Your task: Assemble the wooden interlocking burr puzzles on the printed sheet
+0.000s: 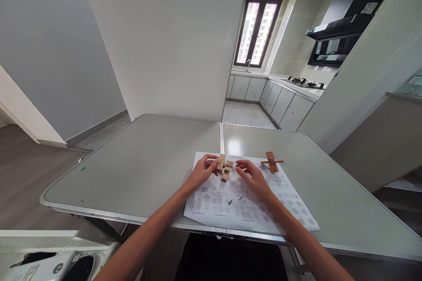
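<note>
- The left hand [203, 170] pinches the light wooden puzzle blocks [222, 163] between thumb and fingers, at their left side.
- The right hand [253, 178] is open, its fingers loosely curved, just beside the blocks' right side and gripping nothing.
- The blocks sit between both hands, above the printed diagram sheet [214, 217]; one carries a dark mark too small to read.
- Beyond the right hand, near the sheet's upper right edge, lie reddish-brown wooden pieces [271, 162], crossed; whether they interlock, I cannot tell.
- The sheet lies on a grey folding table [132, 162], its near edge by the table's rim.
- Farther out, a kitchen shows a gas hob [305, 82], a range hood [336, 30] and a dark-framed window [256, 33].
</note>
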Tool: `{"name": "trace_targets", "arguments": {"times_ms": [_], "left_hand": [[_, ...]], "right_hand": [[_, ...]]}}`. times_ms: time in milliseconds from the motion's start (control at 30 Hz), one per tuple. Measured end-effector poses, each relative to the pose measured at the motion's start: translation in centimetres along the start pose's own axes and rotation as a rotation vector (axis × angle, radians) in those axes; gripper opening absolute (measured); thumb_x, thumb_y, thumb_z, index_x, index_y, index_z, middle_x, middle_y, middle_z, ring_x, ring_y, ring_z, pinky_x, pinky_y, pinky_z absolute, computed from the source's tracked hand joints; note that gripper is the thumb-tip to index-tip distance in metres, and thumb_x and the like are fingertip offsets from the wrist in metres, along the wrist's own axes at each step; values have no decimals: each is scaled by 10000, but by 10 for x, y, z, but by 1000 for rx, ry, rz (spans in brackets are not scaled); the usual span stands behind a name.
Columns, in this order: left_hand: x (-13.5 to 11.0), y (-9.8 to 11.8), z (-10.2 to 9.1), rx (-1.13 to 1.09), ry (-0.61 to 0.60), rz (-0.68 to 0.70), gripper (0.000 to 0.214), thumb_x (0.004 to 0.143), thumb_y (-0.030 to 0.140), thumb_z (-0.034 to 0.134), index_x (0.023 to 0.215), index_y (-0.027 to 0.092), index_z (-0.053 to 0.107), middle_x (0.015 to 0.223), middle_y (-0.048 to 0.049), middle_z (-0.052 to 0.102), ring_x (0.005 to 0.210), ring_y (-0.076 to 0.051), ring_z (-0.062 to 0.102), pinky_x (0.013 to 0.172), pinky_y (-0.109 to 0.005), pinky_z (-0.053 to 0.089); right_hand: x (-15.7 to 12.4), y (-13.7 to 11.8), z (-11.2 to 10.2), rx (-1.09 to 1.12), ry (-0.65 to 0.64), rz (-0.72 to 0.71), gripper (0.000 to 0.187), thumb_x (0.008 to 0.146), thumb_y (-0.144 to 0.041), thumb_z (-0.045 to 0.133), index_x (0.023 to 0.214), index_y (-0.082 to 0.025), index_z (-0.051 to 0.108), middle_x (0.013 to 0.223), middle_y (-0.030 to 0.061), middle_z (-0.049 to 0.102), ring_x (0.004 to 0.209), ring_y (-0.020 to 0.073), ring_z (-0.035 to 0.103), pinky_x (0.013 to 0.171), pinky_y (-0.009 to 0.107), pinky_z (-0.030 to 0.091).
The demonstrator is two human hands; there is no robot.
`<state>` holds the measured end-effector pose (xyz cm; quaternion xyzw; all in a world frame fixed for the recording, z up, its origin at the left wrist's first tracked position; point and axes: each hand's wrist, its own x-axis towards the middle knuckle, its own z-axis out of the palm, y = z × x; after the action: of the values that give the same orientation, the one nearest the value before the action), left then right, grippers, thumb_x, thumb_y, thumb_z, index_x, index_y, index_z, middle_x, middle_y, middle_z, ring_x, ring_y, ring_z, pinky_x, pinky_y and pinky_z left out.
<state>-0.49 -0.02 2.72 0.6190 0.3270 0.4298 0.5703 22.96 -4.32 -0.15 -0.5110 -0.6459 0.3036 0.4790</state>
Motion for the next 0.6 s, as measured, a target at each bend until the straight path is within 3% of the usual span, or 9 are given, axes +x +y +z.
{"name": "trace_targets", "arguments": {"times_ms": [233,433,600], "left_hand": [[3,-5,-1,-13,99,0,504,906,605,676,1111,156,578,872,-89,774,751,-205,737,686,-313,526],[3,-5,-1,-1,86,-9,490,897,603,678,1090,164,577,856,-74,767,742,-204,737,678,-307,507],[2,-4,0,44,54,-8,472,896,595,670,1093,174,586,816,-60,763,738,-202,735,655,-290,495]], "right_hand": [[-6,7,9,-271,-172,-182,454,947,-445,664,1383,-329,611,1424,95,586,1323,327,530,1105,521,448],[-5,9,8,-262,-174,-180,340,994,-385,600,1327,-326,630,1336,74,658,1287,313,551,1093,527,448],[-5,13,9,-287,-161,-157,409,984,-429,624,1380,-330,598,1318,80,646,1246,313,567,1068,508,459]]}}
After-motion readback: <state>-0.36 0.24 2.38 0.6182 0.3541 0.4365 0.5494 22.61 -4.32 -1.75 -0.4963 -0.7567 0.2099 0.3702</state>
